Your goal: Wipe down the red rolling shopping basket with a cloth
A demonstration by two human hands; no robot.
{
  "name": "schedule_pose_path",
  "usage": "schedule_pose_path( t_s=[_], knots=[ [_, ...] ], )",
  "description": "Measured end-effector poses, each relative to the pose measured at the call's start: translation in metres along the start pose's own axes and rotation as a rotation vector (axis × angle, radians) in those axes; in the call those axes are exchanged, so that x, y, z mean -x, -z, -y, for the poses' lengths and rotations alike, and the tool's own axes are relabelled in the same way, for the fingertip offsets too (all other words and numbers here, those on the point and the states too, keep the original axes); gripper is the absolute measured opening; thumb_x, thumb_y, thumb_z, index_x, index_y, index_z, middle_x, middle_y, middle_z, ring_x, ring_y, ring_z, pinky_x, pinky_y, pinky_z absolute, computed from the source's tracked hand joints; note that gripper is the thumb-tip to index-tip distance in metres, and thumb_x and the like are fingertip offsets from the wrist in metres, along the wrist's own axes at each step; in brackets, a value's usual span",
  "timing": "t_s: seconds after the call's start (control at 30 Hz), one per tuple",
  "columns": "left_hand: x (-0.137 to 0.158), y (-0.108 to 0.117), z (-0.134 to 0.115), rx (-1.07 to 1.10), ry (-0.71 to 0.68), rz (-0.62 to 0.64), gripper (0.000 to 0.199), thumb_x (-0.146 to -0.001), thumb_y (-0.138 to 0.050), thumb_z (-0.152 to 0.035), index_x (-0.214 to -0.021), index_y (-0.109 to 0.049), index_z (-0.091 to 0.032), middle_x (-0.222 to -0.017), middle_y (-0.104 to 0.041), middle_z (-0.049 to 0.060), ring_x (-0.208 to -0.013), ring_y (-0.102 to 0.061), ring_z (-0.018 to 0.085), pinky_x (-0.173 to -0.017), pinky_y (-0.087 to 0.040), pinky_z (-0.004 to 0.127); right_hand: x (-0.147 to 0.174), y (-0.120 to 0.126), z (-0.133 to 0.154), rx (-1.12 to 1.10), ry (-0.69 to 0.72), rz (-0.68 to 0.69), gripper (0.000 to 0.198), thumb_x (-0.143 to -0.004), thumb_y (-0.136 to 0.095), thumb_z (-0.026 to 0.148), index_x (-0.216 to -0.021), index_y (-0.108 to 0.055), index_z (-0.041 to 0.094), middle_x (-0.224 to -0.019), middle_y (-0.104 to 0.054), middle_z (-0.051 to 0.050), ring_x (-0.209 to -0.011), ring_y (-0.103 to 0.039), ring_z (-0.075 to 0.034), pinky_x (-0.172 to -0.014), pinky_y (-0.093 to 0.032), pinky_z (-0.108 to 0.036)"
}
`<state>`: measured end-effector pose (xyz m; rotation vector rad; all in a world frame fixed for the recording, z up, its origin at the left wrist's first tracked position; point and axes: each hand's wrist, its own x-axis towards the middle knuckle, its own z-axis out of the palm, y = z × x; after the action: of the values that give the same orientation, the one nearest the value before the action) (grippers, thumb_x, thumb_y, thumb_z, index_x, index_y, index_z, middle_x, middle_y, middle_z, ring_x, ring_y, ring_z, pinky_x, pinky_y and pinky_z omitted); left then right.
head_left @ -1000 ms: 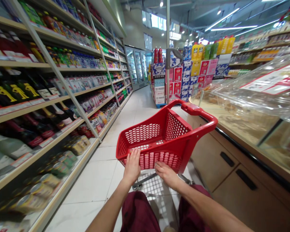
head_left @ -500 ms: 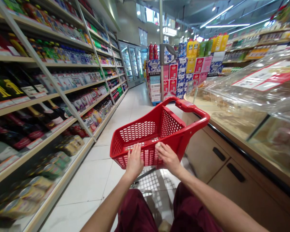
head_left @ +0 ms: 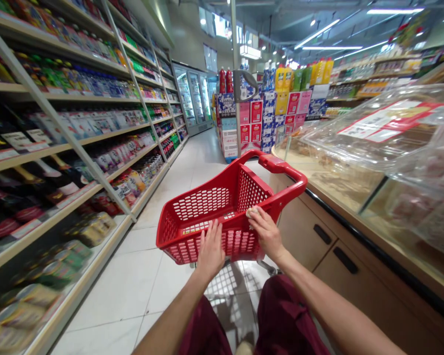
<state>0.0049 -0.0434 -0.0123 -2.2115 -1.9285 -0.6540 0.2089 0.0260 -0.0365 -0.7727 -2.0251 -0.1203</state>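
Observation:
A red plastic shopping cart (head_left: 192, 231) with perforated walls stands sideways before me, its handle to the right. My left hand (head_left: 211, 249) lies against the cart's near side, fingers straight and reaching the top rim. Farther right on the same rim, my right hand (head_left: 265, 230) presses a small whitish wad (head_left: 252, 212), which looks like a folded cloth, under its fingertips. Most of the wad is hidden by the fingers. No goods are clearly visible in the basket.
Shelves of bottles and cans (head_left: 74, 133) line the left. A wooden counter (head_left: 318, 236) with clear plastic covers (head_left: 377, 123) runs close on the right. Ahead are a metal post (head_left: 237, 59), stacked drink boxes (head_left: 270, 113) and glass-door fridges (head_left: 194, 96). White floor tiles (head_left: 129, 276) extend along the aisle.
My right hand has slid along the rim toward the handle end with the whitish wad. My left hand has also shifted right along the cart's side. The view has turned slightly right.

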Motion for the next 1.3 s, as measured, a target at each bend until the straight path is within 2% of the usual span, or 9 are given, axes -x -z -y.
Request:
schedule_pose_path(
  t_s=[0.17, 0.3, 0.37, 0.53, 0.73, 0.93, 1.1, 1.17, 1.3],
  knots=[
    [-0.001, 0.000, -0.002, 0.012, -0.034, 0.018, 0.075, -0.061, -0.038, -0.003, -0.134, -0.019, -0.013, -0.141, -0.024, 0.010, -0.131, -0.015, 0.023, -0.105, -0.019, 0.046, 0.019, 0.004, -0.001, 0.014, 0.083, 0.084, 0.028, -0.088, -0.039, 0.019, -0.107, -0.058, 0.024, -0.110, -0.061, -0.003, -0.122, -0.037, -0.016, -0.098, -0.040, -0.038],
    [-0.003, -0.001, -0.002, 0.051, 0.006, 0.008, 0.076, -0.061, -0.038, -0.003, -0.134, -0.019, -0.013, -0.141, -0.024, 0.011, -0.131, -0.015, 0.023, -0.104, -0.018, 0.048, 0.000, 0.020, -0.010, 0.053, 0.004, -0.060, 0.031, -0.087, -0.038, 0.015, -0.111, -0.056, 0.023, -0.117, -0.056, -0.004, -0.125, -0.032, -0.019, -0.102, -0.033, -0.044],
    [-0.004, -0.001, -0.002, 0.064, 0.022, 0.007, 0.075, -0.061, -0.038, -0.003, -0.133, -0.019, -0.013, -0.141, -0.024, 0.012, -0.131, -0.014, 0.023, -0.105, -0.018, 0.049, 0.000, 0.023, -0.015, 0.082, -0.006, -0.078, 0.031, -0.087, -0.038, 0.015, -0.110, -0.057, 0.023, -0.116, -0.057, -0.004, -0.124, -0.033, -0.019, -0.101, -0.035, -0.044],
    [-0.004, -0.001, 0.000, 0.052, -0.011, 0.044, 0.072, -0.063, -0.037, -0.002, -0.132, -0.022, -0.012, -0.141, -0.024, 0.012, -0.131, -0.014, 0.022, -0.105, -0.018, 0.047, 0.026, 0.021, -0.019, 0.096, 0.086, 0.056, 0.029, -0.087, -0.037, 0.014, -0.102, -0.062, 0.020, -0.103, -0.064, -0.006, -0.118, -0.042, -0.019, -0.091, -0.047, -0.040],
    [-0.001, -0.005, 0.000, -0.023, -0.025, -0.008, 0.071, -0.064, -0.037, -0.002, -0.133, -0.020, -0.010, -0.141, -0.023, 0.012, -0.131, -0.011, 0.022, -0.105, -0.018, 0.046, -0.005, 0.044, -0.027, 0.133, -0.013, -0.160, 0.031, -0.084, -0.040, 0.011, -0.108, -0.059, 0.019, -0.115, -0.057, -0.007, -0.124, -0.033, -0.021, -0.100, -0.035, -0.045],
    [-0.001, -0.009, 0.003, -0.054, -0.053, -0.031, 0.073, -0.063, -0.037, -0.002, -0.133, -0.019, -0.011, -0.141, -0.023, 0.012, -0.131, -0.013, 0.022, -0.105, -0.021, 0.046, 0.032, 0.041, -0.035, 0.124, -0.009, 0.030, 0.033, -0.084, -0.039, 0.009, -0.107, -0.060, 0.021, -0.108, -0.062, -0.005, -0.119, -0.040, -0.018, -0.093, -0.045, -0.038],
    [-0.001, -0.011, 0.003, -0.074, -0.056, -0.082, 0.075, -0.063, -0.038, -0.002, -0.134, -0.016, -0.011, -0.140, -0.026, 0.012, -0.131, -0.014, 0.023, -0.105, -0.021, 0.047, -0.023, 0.068, -0.043, 0.094, -0.089, -0.286, 0.032, -0.084, -0.040, 0.011, -0.109, -0.059, 0.021, -0.119, -0.055, -0.007, -0.123, -0.035, -0.021, -0.099, -0.037, -0.045],
    [-0.001, -0.011, 0.003, -0.074, -0.055, -0.093, 0.075, -0.063, -0.038, -0.002, -0.134, -0.015, -0.012, -0.140, -0.027, 0.012, -0.131, -0.015, 0.023, -0.104, -0.022, 0.047, -0.034, 0.069, -0.042, 0.097, -0.091, -0.333, 0.033, -0.084, -0.039, 0.010, -0.108, -0.059, 0.020, -0.120, -0.054, -0.008, -0.123, -0.035, -0.021, -0.098, -0.037, -0.045],
    [-0.001, -0.012, 0.003, -0.066, -0.060, -0.087, 0.074, -0.063, -0.037, -0.001, -0.134, -0.018, -0.012, -0.139, -0.028, 0.013, -0.130, -0.016, 0.023, -0.104, -0.023, 0.047, -0.019, 0.054, -0.029, 0.062, 0.017, -0.146, 0.033, -0.084, -0.038, 0.008, -0.103, -0.061, 0.020, -0.109, -0.061, -0.007, -0.119, -0.040, -0.019, -0.093, -0.043, -0.040]
  ],
)
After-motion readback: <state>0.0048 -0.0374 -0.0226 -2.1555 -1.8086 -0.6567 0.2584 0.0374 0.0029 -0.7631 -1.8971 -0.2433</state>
